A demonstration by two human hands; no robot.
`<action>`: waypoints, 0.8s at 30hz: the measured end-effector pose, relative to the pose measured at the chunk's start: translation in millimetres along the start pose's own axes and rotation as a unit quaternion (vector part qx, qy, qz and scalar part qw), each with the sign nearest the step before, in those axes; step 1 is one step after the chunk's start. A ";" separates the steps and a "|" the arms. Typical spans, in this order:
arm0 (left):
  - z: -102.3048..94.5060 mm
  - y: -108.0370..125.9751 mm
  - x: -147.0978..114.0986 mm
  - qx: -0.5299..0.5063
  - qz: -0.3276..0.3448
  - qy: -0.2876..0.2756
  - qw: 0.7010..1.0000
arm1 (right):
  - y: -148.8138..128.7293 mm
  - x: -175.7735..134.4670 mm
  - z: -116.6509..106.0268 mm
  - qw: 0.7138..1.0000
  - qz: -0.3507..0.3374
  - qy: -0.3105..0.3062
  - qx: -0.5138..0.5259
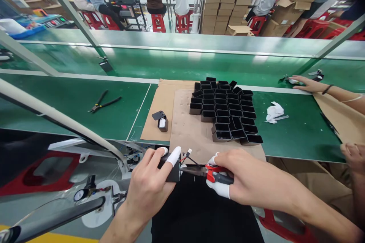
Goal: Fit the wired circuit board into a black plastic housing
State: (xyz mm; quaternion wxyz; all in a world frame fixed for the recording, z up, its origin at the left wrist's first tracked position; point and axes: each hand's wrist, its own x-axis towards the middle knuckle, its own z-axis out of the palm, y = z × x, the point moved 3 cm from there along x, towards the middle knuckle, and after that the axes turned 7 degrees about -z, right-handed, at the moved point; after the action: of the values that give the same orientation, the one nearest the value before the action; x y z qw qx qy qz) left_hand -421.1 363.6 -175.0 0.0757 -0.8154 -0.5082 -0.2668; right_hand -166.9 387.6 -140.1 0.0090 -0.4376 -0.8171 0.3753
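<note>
My left hand point(154, 174), with white finger cots, grips a small black case point(173, 172) above my lap. Thin wires with a white connector point(188, 152) come out near the case's right end. Closed round red-and-black handled pliers point(216, 174) is my right hand point(242, 169). The slim metal jaws point left and meet the case's right end; what they pinch is too small to tell. Beyond my hands, many open black rectangular cases point(222, 112) stand packed together on cardboard point(188, 131). A single case with a lid and white filling point(162, 122) sits left of them.
Black-handled cutters point(105, 102) lie on the green bench point(71, 102) at left. White crumpled paper point(275, 112) lies right of the cases. A co-worker's hand point(305, 83) rests at far right. A metal post and hose point(71, 117) cross the left side.
</note>
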 end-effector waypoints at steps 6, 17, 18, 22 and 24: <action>24.6 -21.7 25.0 0.069 0.008 -0.003 0.998 | 15.8 38.1 -3.4 0.999 -0.026 0.021 0.000; 26.5 -72.2 32.6 0.039 -0.129 0.016 0.991 | 53.1 63.8 -44.3 0.997 0.037 0.052 -0.041; 37.5 -65.2 30.8 0.019 -0.140 0.002 0.990 | 54.6 69.9 -47.0 0.996 0.053 0.053 -0.054; 96.1 -36.7 24.6 -0.016 -0.193 -0.076 0.978 | 50.3 104.1 -53.6 0.982 0.101 0.089 -0.134; 122.4 -29.7 21.6 -0.019 -0.223 -0.119 0.967 | 44.1 122.3 -51.8 0.978 0.094 0.092 -0.165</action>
State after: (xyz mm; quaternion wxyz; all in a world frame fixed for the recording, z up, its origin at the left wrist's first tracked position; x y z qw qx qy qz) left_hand -395.7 442.9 -271.9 -0.0622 -0.7083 -0.6775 -0.1879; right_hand -193.4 522.0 -168.6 -0.0236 -0.5404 -0.8187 0.1927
